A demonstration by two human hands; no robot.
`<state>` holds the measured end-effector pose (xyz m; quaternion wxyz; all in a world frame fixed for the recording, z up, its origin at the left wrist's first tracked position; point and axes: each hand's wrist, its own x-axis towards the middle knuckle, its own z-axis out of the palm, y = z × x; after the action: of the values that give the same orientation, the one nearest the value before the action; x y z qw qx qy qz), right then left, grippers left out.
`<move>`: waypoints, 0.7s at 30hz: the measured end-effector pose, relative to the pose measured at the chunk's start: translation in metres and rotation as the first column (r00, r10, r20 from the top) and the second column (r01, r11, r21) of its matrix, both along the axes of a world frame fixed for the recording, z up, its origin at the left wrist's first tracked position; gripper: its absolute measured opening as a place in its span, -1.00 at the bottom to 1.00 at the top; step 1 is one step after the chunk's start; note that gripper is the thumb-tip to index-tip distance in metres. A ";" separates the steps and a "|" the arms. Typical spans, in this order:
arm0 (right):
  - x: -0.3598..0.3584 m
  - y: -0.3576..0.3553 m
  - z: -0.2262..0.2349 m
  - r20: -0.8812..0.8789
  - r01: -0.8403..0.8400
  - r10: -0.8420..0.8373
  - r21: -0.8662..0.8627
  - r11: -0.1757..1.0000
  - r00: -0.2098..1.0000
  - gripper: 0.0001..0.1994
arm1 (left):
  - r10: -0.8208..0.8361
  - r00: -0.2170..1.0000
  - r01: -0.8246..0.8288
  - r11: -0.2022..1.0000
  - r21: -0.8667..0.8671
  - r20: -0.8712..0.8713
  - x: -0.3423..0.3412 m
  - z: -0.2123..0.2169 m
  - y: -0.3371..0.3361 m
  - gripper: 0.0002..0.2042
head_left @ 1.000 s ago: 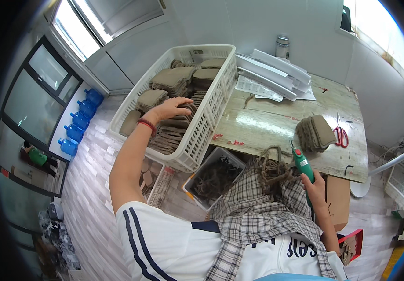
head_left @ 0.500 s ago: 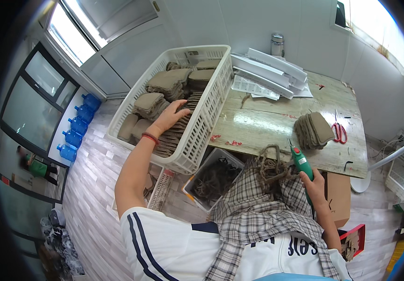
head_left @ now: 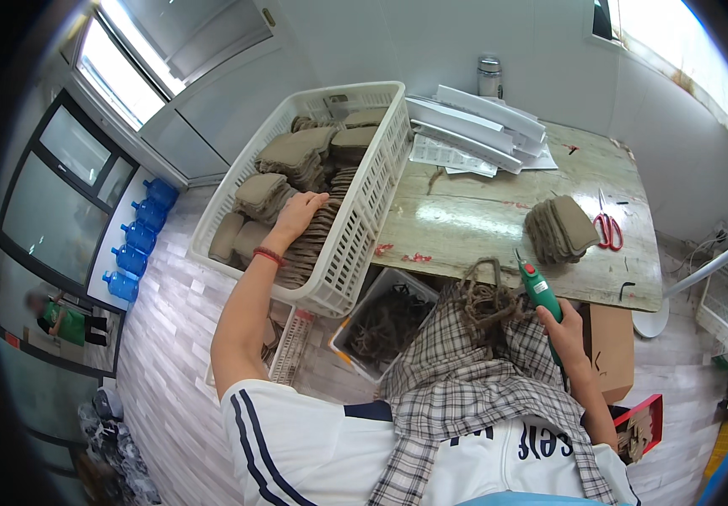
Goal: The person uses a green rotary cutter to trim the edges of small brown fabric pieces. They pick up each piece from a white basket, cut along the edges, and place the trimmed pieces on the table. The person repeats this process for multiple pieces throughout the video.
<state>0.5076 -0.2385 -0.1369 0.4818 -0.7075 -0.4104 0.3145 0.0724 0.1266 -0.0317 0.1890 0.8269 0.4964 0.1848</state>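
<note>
My left hand [head_left: 298,216] reaches into a white slatted plastic basket [head_left: 370,202]. Its fingers are together and curl down over a tight row of brown fabric pads [head_left: 307,246]; the fingertips are partly hidden. Folded-looking stacks of the same pads [head_left: 296,156] fill the rest of the basket. In my right hand [head_left: 563,327] is a green handheld power tool [head_left: 541,291] with a red button and a thin metal tip, pointing up and away. Beside that tip, a tangle of brown looped strips [head_left: 490,304] lies on the checked cloth [head_left: 456,371] over my lap.
On the worktable [head_left: 456,219] stand a pad stack [head_left: 561,229], red-handled scissors [head_left: 608,230], papers [head_left: 473,131] and a flask [head_left: 489,78]. A bin of dark scraps [head_left: 391,325] sits below the basket. A cardboard box [head_left: 611,350] and red box [head_left: 640,428] are at right.
My left hand has shifted slightly nearer along the row of pads, and its spread fingers have come together. The right hand keeps the green tool in nearly the same place.
</note>
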 end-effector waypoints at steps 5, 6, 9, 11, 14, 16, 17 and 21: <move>0.002 -0.002 0.000 0.008 0.016 -0.016 -0.009 1.000 1.000 -0.67 | 0.162 0.979 -0.173 0.981 -0.084 -0.120 0.005 0.003 0.002 -0.50; 0.002 -0.002 -0.001 0.009 0.019 -0.018 -0.011 1.000 1.000 -0.67 | 0.172 0.982 -0.181 0.974 -0.133 -0.078 0.008 0.004 -0.001 -0.50; 0.001 -0.003 -0.001 -0.001 0.023 -0.023 -0.006 1.000 1.000 -0.67 | 0.172 0.985 -0.170 0.963 -0.211 -0.012 0.013 0.006 -0.010 -0.48; 0.000 -0.002 0.000 -0.011 0.022 -0.022 -0.006 1.000 1.000 -0.66 | 0.118 0.992 -0.123 0.977 -0.175 -0.040 0.013 0.005 -0.009 -0.47; 0.001 -0.001 0.000 -0.021 0.016 -0.016 -0.015 1.000 1.000 -0.65 | 0.186 0.980 -0.180 0.980 -0.087 0.067 0.001 -0.004 -0.006 -0.42; 0.002 0.000 -0.004 -0.024 0.012 -0.012 -0.017 1.000 1.000 -0.65 | 0.244 0.967 -0.242 0.970 -0.028 0.075 -0.009 -0.009 -0.001 -0.39; 0.003 0.000 -0.005 -0.029 0.013 -0.014 -0.019 1.000 0.999 -0.65 | 0.246 0.968 -0.242 0.967 -0.082 0.045 -0.009 -0.007 0.000 -0.39; 0.005 -0.001 -0.008 -0.028 0.011 -0.012 -0.013 1.000 1.000 -0.64 | 0.294 0.956 -0.281 0.924 -0.260 0.011 -0.004 0.002 -0.005 -0.44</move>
<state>0.5124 -0.2400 -0.1450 0.4849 -0.7084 -0.3976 0.3241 0.0685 0.1217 -0.0299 0.2772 0.7089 0.6271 0.1656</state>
